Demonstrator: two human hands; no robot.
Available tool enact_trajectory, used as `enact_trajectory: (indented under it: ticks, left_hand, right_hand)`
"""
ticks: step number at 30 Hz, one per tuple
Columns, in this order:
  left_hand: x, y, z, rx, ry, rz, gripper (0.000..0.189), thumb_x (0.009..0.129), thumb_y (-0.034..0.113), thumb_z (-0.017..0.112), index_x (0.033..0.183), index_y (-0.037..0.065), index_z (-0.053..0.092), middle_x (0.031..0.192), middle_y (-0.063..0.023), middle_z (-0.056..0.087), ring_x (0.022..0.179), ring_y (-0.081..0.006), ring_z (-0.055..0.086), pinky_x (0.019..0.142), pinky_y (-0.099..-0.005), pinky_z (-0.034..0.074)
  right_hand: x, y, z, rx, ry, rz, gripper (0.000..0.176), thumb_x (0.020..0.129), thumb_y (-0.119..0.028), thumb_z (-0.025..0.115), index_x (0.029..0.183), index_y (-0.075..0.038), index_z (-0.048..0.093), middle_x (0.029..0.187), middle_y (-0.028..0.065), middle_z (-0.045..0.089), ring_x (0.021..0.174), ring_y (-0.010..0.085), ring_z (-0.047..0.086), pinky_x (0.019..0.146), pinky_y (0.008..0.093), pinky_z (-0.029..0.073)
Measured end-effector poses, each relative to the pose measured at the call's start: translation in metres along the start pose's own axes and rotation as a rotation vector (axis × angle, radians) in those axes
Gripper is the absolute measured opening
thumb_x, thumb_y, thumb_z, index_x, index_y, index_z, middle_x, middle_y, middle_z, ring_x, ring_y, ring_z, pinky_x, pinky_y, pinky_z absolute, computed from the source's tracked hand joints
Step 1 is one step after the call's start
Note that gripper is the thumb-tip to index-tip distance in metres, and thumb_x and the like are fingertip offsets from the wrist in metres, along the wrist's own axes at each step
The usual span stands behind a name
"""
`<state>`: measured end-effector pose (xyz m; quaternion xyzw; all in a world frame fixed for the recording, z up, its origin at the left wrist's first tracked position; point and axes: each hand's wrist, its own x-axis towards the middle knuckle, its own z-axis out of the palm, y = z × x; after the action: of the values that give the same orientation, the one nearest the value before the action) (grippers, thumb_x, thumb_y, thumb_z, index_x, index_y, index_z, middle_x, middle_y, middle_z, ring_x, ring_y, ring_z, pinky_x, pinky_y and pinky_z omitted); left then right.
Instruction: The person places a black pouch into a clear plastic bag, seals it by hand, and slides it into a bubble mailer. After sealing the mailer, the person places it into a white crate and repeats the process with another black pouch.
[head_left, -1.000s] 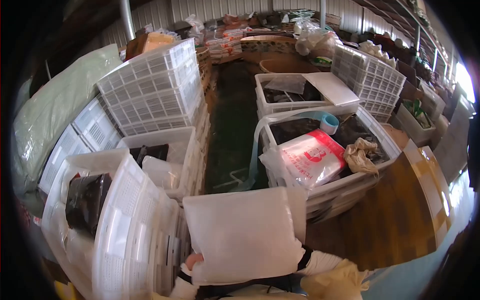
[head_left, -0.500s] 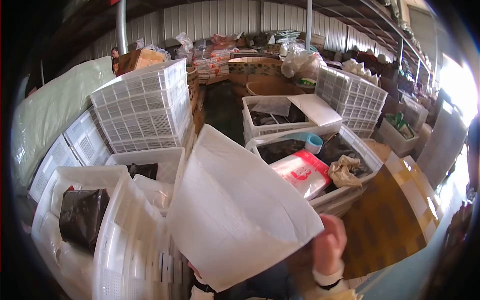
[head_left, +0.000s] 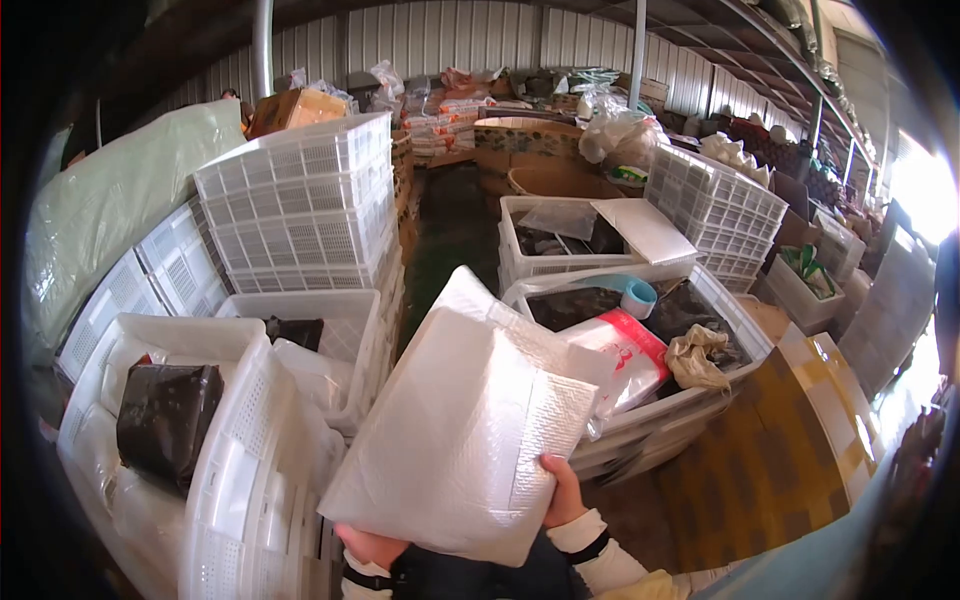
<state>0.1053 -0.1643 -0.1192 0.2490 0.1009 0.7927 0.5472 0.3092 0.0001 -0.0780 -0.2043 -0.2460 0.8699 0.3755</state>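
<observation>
A silvery white quilted foil sheet [head_left: 460, 430] is spread in front of me, folded over so that layers overlap at its upper and right edges. My left hand [head_left: 370, 546] grips its lower left edge, the fingers hidden underneath. At the lower right edge my right hand [head_left: 563, 492] pinches it, thumb on top and the other fingers behind. Just beyond the sheet, a white crate [head_left: 735, 310] holds a red-and-white plastic package [head_left: 620, 355], a roll of light blue tape [head_left: 638, 297] and a pair of crumpled beige gloves [head_left: 697, 357].
On the left, a white crate [head_left: 225, 480] contains a black wrapped block [head_left: 168, 415]. Stacked white crates [head_left: 300, 205] rise behind it. A brown taped cardboard sheet [head_left: 770, 460] leans at the right. Another white panel [head_left: 645, 232] lies across a farther crate.
The sheet has been folded over, now showing its shiny quilted face. My right hand has moved left and down along its edge. My left hand has come further into view.
</observation>
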Motion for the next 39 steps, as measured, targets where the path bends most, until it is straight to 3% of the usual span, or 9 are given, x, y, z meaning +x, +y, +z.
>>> enact_trajectory:
  ticks: [6, 7, 10, 14, 16, 23, 27, 33, 39]
  left_hand:
    - [-0.049, -0.022, -0.014, 0.26, 0.198, -0.406, 0.091, 0.075, 0.058, 0.058, 0.143, 0.012, 0.02, 0.147, -0.0089, 0.024, 0.134, -0.029, 0.024, 0.11, -0.0479, 0.018]
    - [-0.039, -0.024, 0.015, 0.214, 0.188, -0.241, 0.074, 0.082, 0.046, 0.057, 0.14, 0.009, 0.029, 0.141, -0.0103, 0.036, 0.13, -0.0285, 0.033, 0.108, -0.0461, 0.025]
    - [-0.075, -0.007, -0.042, 0.93, 0.165, -0.594, 0.058, 0.085, 0.024, 0.059, 0.135, 0.005, 0.036, 0.133, -0.0111, 0.046, 0.121, -0.0277, 0.045, 0.104, -0.0426, 0.033]
    - [-0.062, 0.016, -0.104, 0.01, 0.52, -0.899, 0.052, 0.083, 0.012, 0.064, 0.129, 0.0, 0.042, 0.125, -0.014, 0.052, 0.114, -0.0278, 0.053, 0.1, -0.0401, 0.04]
    - [-0.034, 0.036, -0.094, 0.407, 0.137, -0.577, 0.052, 0.084, 0.019, 0.064, 0.127, -0.001, 0.042, 0.124, -0.0158, 0.053, 0.112, -0.029, 0.053, 0.098, -0.0399, 0.041]
    - [0.098, 0.002, -0.046, 0.958, 0.214, -0.603, 0.047, 0.076, 0.009, 0.07, 0.118, -0.005, 0.052, 0.108, -0.0123, 0.061, 0.1, -0.0202, 0.058, 0.089, -0.0317, 0.044]
    - [0.104, -0.01, -0.054, 0.86, 0.432, -0.682, 0.037, 0.074, 0.01, 0.072, 0.105, -0.007, 0.06, 0.096, -0.0123, 0.065, 0.083, -0.0178, 0.062, 0.077, -0.0298, 0.049]
    - [0.072, 0.006, -0.054, 0.628, 0.514, -0.657, 0.039, 0.081, 0.008, 0.065, 0.115, -0.007, 0.053, 0.107, -0.0147, 0.061, 0.095, -0.022, 0.06, 0.083, -0.0327, 0.048]
    - [0.067, 0.006, -0.079, 0.561, 0.552, -0.623, 0.036, 0.085, 0.01, 0.061, 0.117, -0.004, 0.053, 0.112, -0.0123, 0.06, 0.1, -0.0203, 0.058, 0.086, -0.0315, 0.046]
  right_hand:
    - [-0.001, -0.002, -0.042, -0.222, 0.201, 0.188, 0.042, 0.081, -0.025, 0.058, 0.115, 0.0, 0.051, 0.104, 0.0115, 0.06, 0.093, 0.0226, 0.06, 0.08, 0.0359, 0.05]
    - [0.0, -0.001, -0.047, -0.24, 0.239, 0.212, 0.042, 0.08, -0.024, 0.059, 0.114, -0.001, 0.052, 0.103, 0.0109, 0.06, 0.092, 0.022, 0.06, 0.08, 0.0355, 0.05]
    - [-0.003, -0.001, -0.052, -0.331, 0.257, 0.226, 0.042, 0.08, -0.021, 0.061, 0.115, -0.001, 0.052, 0.101, 0.0092, 0.06, 0.093, 0.0194, 0.059, 0.079, 0.033, 0.048]
    - [0.009, 0.003, -0.066, -0.435, 0.226, 0.226, 0.041, 0.079, -0.019, 0.063, 0.114, 0.0, 0.054, 0.099, 0.0069, 0.06, 0.092, 0.0167, 0.058, 0.079, 0.0302, 0.046]
    - [0.013, 0.001, -0.064, -0.469, 0.216, 0.2, 0.039, 0.077, -0.017, 0.064, 0.111, 0.001, 0.055, 0.098, 0.0061, 0.061, 0.09, 0.0157, 0.058, 0.078, 0.029, 0.046]
    - [0.035, 0.002, -0.09, -0.512, 0.24, 0.159, 0.037, 0.08, -0.018, 0.068, 0.108, 0.004, 0.057, 0.1, 0.0062, 0.062, 0.088, 0.0147, 0.059, 0.076, 0.0273, 0.046]
    - [0.035, 0.008, -0.097, -0.45, 0.368, 0.102, 0.033, 0.087, -0.022, 0.062, 0.106, 0.005, 0.058, 0.1, 0.0068, 0.063, 0.088, 0.0143, 0.059, 0.075, 0.0272, 0.046]
    - [0.026, 0.001, -0.086, -0.391, 0.41, 0.163, 0.03, 0.09, -0.023, 0.059, 0.102, 0.004, 0.061, 0.096, 0.0059, 0.064, 0.083, 0.0118, 0.059, 0.073, 0.0254, 0.046]
    - [0.031, -0.008, -0.106, -0.932, 0.194, 0.073, 0.027, 0.084, -0.023, 0.067, 0.095, 0.002, 0.065, 0.081, 0.0008, 0.064, 0.072, 0.0063, 0.054, 0.063, 0.0217, 0.042]
